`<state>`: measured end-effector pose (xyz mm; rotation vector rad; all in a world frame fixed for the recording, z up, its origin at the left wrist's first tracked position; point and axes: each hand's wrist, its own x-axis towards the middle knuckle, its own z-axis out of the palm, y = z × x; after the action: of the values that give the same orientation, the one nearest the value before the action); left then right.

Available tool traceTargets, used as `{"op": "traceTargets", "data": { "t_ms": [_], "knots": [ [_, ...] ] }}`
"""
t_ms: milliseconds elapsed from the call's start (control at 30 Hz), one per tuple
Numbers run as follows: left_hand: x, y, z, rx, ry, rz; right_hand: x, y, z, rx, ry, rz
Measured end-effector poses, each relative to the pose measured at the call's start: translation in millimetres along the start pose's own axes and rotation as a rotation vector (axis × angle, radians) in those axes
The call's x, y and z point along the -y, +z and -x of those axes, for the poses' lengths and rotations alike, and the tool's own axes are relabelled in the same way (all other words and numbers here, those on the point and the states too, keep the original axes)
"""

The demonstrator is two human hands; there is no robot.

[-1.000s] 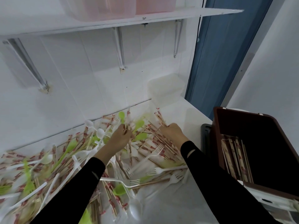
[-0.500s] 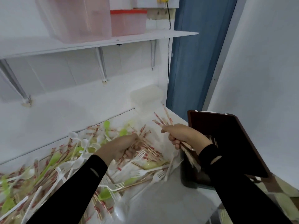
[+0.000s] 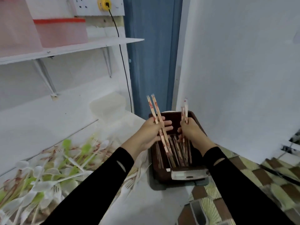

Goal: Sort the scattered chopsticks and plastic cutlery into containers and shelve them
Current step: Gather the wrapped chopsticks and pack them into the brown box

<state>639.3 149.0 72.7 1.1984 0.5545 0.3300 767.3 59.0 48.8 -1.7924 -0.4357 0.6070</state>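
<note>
Chopsticks (image 3: pixel 157 113) in red-printed wrappers: two packets held tilted in the left hand (image 3: pixel 150 133), fingers curled round them. A second small bunch (image 3: pixel 185 111), about two with the exact count unclear, is gripped upright in the right hand (image 3: pixel 192 133). Both hands are above one dark brown container (image 3: pixel 152 161), where further wrapped chopsticks (image 3: pixel 177 151) lie lengthwise inside. At left, one mixed heap (image 3: pixel 48 169) of white and green plastic cutlery and more packets lies on the counter (image 3: pixel 146 205). Two pink tubs (image 3: pixel 61 32) stand on the wall shelf (image 3: pixel 103 44).
</note>
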Motion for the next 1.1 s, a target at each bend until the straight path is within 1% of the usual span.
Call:
{"op": "traceTargets", "data": {
  "t_ms": [100, 167, 233, 267, 300, 333, 367, 433, 500, 567, 633, 733, 800, 867, 900, 933, 1000, 1033, 1100],
  "knots": [
    [29.4, 16.4, -29.1, -0.074, -0.113, -0.285, -32.4, -2.4, -8.5, 0.012, 0.008, 0.195],
    [44.3, 21.2, -39.3, -0.101, -0.187, -0.539, -44.7, -3.8, -11.9, 0.088, 0.088, 0.344],
    [51.9, 27.9, -40.8, -0.111, -0.264, -0.78, -51.1, -4.3, -13.0, 0.199, 0.196, 0.495],
    [54.1, 31.9, -39.8, -0.117, -0.272, -0.872, -52.7, -5.0, -13.0, 0.239, 0.204, 0.601],
    [55.8, 34.4, -39.6, -0.119, -0.249, -0.929, -51.1, -5.3, -10.8, 0.256, 0.173, 0.688],
    [54.9, 36.1, -37.5, -0.102, -0.189, -0.936, -49.2, -5.5, -9.8, 0.244, 0.117, 0.738],
    [53.7, 36.0, -35.5, -0.076, -0.095, -0.914, -45.4, -6.1, -6.7, 0.223, 0.059, 0.728],
    [46.7, 30.1, -26.7, -0.05, 0.104, -0.815, -35.2, -4.5, 0.0, 0.182, -0.039, 0.648],
    [36.2, 12.6, -14.4, -0.096, 0.238, -0.717, -21.3, 3.3, 7.1, 0.15, -0.168, 0.601],
    [28.5, -14.7, -6.3, -0.181, 0.298, -0.682, -6.3, 17.3, 16.4, 0.144, -0.296, 0.55],
    [28.4, -55.6, 2.5, -0.3, 0.27, -0.714, 9.6, 41.3, 29.8, 0.176, -0.4, 0.43],
    [38.0, -118.8, 18.3, -0.472, 0.215, -0.683, 24.0, 83.6, 49.6, 0.276, -0.505, 0.3],
    [45.7, -156.2, 31.4, -0.556, 0.153, -0.722, 22.1, 116.2, 56.4, 0.37, -0.541, 0.298],
    [54.7, -187.6, 42.0, -0.645, 0.087, -0.76, 13.3, 148.7, 61.1, 0.466, -0.544, 0.338],
    [60.9, -199.9, 44.8, -0.662, 0.048, -0.788, 6.5, 160.6, 62.3, 0.491, -0.532, 0.366],
    [67.6, -210.4, 47.9, -0.641, -0.003, -0.849, -1.6, 171.5, 62.9, 0.509, -0.505, 0.396],
    [81.6, -226.0, 55.2, -0.509, -0.074, -0.99, -20.2, 192.3, 64.7, 0.552, -0.406, 0.452],
    [88.1, -230.9, 58.1, -0.439, -0.078, -1.059, -29.1, 200.4, 65.9, 0.569, -0.36, 0.5],
    [99.4, -242.9, 63.7, -0.347, -0.058, -1.154, -47.8, 221.1, 63.2, 0.548, -0.353, 0.668]
  ]
}}
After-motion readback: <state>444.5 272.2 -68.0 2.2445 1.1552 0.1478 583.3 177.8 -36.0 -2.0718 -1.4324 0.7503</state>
